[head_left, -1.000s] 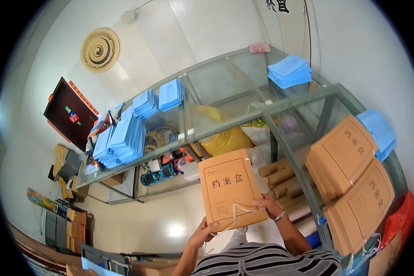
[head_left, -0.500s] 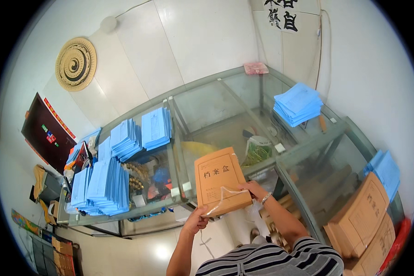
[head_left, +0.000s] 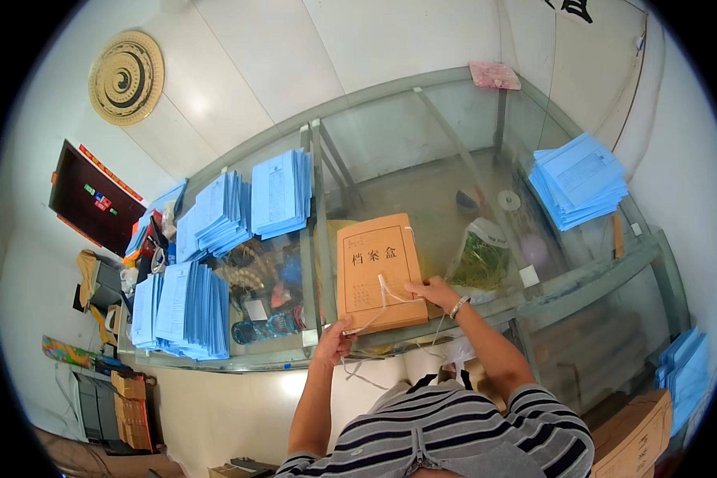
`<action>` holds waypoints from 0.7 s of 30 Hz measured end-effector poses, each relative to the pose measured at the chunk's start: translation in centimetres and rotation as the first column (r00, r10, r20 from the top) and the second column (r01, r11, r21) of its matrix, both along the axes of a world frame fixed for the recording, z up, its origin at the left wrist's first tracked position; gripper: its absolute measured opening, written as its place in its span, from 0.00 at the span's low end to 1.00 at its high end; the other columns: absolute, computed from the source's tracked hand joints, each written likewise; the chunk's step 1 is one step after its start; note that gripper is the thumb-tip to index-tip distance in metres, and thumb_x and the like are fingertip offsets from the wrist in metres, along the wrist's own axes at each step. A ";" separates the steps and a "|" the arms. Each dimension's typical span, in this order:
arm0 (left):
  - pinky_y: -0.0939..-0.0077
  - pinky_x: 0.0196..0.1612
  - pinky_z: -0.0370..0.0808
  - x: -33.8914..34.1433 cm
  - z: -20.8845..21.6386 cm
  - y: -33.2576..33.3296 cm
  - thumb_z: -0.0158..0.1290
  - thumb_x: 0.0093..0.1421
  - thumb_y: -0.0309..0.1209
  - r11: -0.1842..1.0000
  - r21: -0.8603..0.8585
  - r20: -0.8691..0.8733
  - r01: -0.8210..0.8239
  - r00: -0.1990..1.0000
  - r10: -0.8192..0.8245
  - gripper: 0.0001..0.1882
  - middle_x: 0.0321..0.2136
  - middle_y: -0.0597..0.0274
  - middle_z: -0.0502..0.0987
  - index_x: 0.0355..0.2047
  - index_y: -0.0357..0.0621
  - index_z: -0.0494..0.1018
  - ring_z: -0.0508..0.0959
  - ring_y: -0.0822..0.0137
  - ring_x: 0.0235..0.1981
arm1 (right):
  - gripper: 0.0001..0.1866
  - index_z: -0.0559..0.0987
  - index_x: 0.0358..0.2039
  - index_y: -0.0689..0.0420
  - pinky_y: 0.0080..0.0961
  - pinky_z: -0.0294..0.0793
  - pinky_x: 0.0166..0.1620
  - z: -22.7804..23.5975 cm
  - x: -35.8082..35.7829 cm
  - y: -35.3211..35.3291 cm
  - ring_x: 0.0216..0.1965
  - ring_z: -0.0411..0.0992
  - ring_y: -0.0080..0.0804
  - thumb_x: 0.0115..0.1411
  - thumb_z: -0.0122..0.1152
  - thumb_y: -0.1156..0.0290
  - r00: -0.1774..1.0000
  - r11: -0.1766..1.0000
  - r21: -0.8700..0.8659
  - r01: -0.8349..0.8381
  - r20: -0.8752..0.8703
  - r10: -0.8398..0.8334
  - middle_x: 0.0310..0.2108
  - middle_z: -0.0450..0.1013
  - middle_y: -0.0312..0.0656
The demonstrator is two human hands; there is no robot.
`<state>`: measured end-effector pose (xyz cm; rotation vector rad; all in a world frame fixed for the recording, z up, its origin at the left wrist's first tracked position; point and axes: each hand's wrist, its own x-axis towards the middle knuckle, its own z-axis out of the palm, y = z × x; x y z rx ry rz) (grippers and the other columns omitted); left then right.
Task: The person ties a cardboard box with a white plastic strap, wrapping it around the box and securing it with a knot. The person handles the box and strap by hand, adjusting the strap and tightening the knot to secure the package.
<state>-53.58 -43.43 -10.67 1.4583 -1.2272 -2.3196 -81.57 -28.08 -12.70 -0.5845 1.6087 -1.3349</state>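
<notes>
Box point(head_left: 374, 259) of tan card, held near its lower end between thumbs and fingers of left hand point(head_left: 334, 342) and right hand point(head_left: 432, 291).
Could tip forward from a near-end-only hold, or snag by the white cord point(head_left: 384, 293) looped across its face and dangling below the left fingers. Left hand lower, fingers curled; right hand higher, reaching in aslant. Beyond the fingertips, glass counter point(head_left: 422, 183), contact unclear; farther left, blue stack point(head_left: 279, 195).

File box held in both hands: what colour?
The file box is orange-tan, clearest in the head view.
</notes>
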 end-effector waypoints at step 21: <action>0.87 0.08 0.55 -4.2 2.8 -3.8 0.57 0.56 0.46 0.986 0.133 -0.237 0.099 0.969 -0.065 0.22 0.26 0.54 0.79 0.41 0.40 0.72 0.76 0.71 0.16 | 0.11 0.82 0.22 0.62 0.24 0.70 0.31 1.2 0.2 9.2 0.25 0.73 0.23 0.51 0.68 0.67 0.571 0.792 0.263 -0.551 -0.574 0.587 0.21 0.77 0.39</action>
